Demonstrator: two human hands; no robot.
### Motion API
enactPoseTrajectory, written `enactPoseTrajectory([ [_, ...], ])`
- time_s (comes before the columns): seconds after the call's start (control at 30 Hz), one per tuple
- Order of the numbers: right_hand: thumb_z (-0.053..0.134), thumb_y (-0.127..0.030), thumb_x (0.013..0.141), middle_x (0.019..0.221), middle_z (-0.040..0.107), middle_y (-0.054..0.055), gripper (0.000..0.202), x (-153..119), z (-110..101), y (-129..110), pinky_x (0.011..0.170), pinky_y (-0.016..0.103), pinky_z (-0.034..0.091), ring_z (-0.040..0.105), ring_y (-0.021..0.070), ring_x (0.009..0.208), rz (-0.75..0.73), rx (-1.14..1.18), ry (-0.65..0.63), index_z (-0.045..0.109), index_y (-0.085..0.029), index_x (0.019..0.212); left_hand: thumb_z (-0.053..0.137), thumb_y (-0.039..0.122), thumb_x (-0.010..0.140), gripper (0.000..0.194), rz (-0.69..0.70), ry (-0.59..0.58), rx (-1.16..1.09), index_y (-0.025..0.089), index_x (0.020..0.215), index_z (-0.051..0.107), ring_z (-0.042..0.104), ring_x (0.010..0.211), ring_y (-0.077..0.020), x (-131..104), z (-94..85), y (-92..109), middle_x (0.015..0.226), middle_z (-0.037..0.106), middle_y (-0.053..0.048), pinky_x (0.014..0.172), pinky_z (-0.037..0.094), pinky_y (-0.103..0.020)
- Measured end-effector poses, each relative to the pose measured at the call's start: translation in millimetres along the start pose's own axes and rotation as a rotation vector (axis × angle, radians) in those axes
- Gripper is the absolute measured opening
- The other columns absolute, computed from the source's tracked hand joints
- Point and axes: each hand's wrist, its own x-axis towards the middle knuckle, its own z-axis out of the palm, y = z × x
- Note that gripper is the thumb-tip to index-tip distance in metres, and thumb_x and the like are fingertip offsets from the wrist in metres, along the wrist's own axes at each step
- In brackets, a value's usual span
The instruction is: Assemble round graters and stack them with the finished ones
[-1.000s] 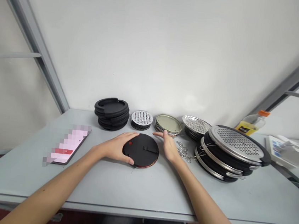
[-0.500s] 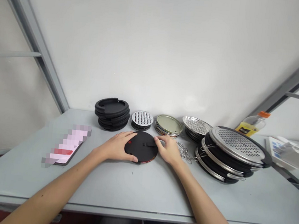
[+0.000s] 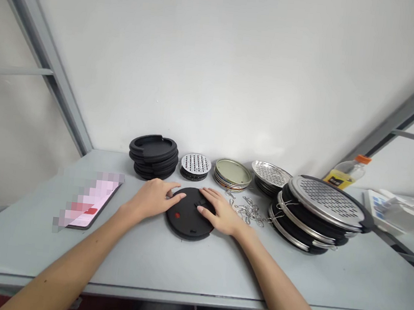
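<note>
A black round disc [image 3: 187, 222] lies flat on the table, with a red mark on its left side and a small notch near its front edge. My right hand [image 3: 223, 213] rests over its right side, fingers stretched out along the far edge, the thumb lying on its top near a small black raised piece. At the disc's upper left edge is my left hand [image 3: 155, 200], fingers apart, thumb and index at the rim. I cannot tell how firmly it touches. Loose bent wire clips [image 3: 248, 211] lie just right of my right hand.
Along the wall stand black rings [image 3: 154, 157], small grater discs [image 3: 196, 165], greenish lids [image 3: 232, 173] and perforated metal discs [image 3: 271, 174]. At right are stacked black-and-metal grater assemblies [image 3: 325, 207], a bottle [image 3: 349, 172] and a white box [image 3: 389, 209]. A phone [image 3: 100, 200] lies left.
The disc sits slightly nearer me, its top features changed in position. My left hand has drawn back toward its upper left edge; my right hand has moved further over its top.
</note>
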Motion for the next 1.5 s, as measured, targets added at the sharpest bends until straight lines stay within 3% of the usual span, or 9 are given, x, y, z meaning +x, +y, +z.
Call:
enactPoseTrajectory([
  [0.13, 0.047, -0.046, 0.091, 0.138, 0.052, 0.015, 0.055, 1, 2, 0, 0.108, 0.042, 0.035, 0.046, 0.0275, 0.128, 0.088, -0.046, 0.053, 0.05, -0.014, 0.135, 0.046, 0.048, 0.091, 0.037, -0.051, 0.063, 0.037, 0.024, 0.104, 0.07, 0.066, 0.067, -0.02, 1, 3.3, 3, 0.069, 0.069, -0.001, 0.065, 0.045, -0.029],
  [0.27, 0.047, -0.043, 0.092, 0.118, 0.065, 0.013, 0.04, 3, 0, -4, 0.098, 0.037, 0.041, 0.058, 0.0254, 0.111, 0.234, -0.148, 0.129, 0.064, -0.015, 0.116, 0.049, 0.048, 0.09, 0.041, 0.043, 0.072, -0.016, 0.022, 0.117, 0.065, 0.067, 0.091, -0.0235, 0, 7.0, 2, 0.103, 0.072, -0.006, 0.081, 0.049, -0.033],
  [0.4, 0.045, -0.041, 0.093, 0.107, 0.068, 0.012, 0.035, 4, -1, -10, 0.093, 0.035, 0.04, 0.06, 0.0253, 0.104, 0.345, -0.281, 0.209, 0.068, -0.016, 0.103, 0.055, 0.052, 0.087, 0.059, 0.262, -0.092, -0.068, 0.023, 0.138, 0.048, 0.045, 0.131, -0.0263, -2, 13.1, -1, 0.142, 0.05, -0.007, 0.11, 0.034, -0.039],
  [0.6, 0.041, -0.043, 0.093, 0.108, 0.067, 0.015, 0.042, 3, -2, -16, 0.085, 0.037, 0.041, 0.064, 0.0279, 0.093, 0.518, -0.396, 0.232, 0.066, -0.015, 0.11, 0.053, 0.06, 0.085, 0.071, 0.25, -0.213, -0.058, 0.024, 0.145, 0.039, 0.03, 0.14, -0.0297, -6, 16.0, -2, 0.152, 0.035, -0.009, 0.114, 0.026, -0.045],
  [0.83, 0.044, -0.038, 0.093, 0.109, 0.068, 0.012, 0.035, 4, -4, -14, 0.089, 0.033, 0.04, 0.062, 0.0254, 0.101, 0.407, -0.292, 0.239, 0.066, -0.016, 0.107, 0.071, 0.063, 0.067, 0.104, 0.283, -0.327, -0.102, 0.028, 0.151, 0.021, 0.026, 0.141, -0.0337, -5, 3.9, -6, 0.155, 0.027, -0.009, 0.114, 0.027, -0.045],
  [1.0, 0.039, -0.029, 0.094, 0.106, 0.07, 0.012, 0.032, 3, -5, -9, 0.084, 0.032, 0.042, 0.065, 0.0244, 0.096, 0.457, -0.315, 0.304, 0.067, -0.017, 0.102, 0.062, 0.055, 0.079, 0.066, 0.237, -0.227, -0.085, 0.026, 0.138, 0.048, 0.054, 0.117, -0.029, -4, -5.7, -6, 0.13, 0.055, -0.01, 0.099, 0.043, -0.04],
  [1.13, 0.038, -0.024, 0.094, 0.101, 0.072, 0.011, 0.032, 3, -5, -8, 0.082, 0.032, 0.043, 0.066, 0.025, 0.093, 0.471, -0.289, 0.263, 0.068, -0.017, 0.1, 0.059, 0.05, 0.083, 0.051, 0.241, -0.121, -0.05, 0.022, 0.126, 0.058, 0.058, 0.106, -0.0273, -3, -5.9, -2, 0.113, 0.064, -0.009, 0.095, 0.045, -0.04],
  [1.33, 0.038, -0.018, 0.092, 0.112, 0.069, 0.011, 0.033, 5, 0, -6, 0.091, 0.029, 0.043, 0.063, 0.021, 0.104, 0.298, -0.107, 0.185, 0.064, -0.015, 0.113, 0.068, 0.058, 0.073, 0.08, 0.332, -0.198, -0.102, 0.025, 0.141, 0.044, 0.039, 0.134, -0.0322, -3, 5.5, -4, 0.148, 0.041, -0.009, 0.112, 0.031, -0.044],
  [1.5, 0.042, -0.012, 0.088, 0.109, 0.069, 0.01, 0.031, 4, 0, -1, 0.094, 0.03, 0.041, 0.06, 0.021, 0.104, 0.266, -0.151, 0.258, 0.065, -0.014, 0.109, 0.064, 0.059, 0.077, 0.084, 0.311, -0.269, -0.13, 0.025, 0.147, 0.033, 0.033, 0.139, -0.0298, -5, 8.9, -5, 0.153, 0.033, -0.007, 0.114, 0.029, -0.043],
])
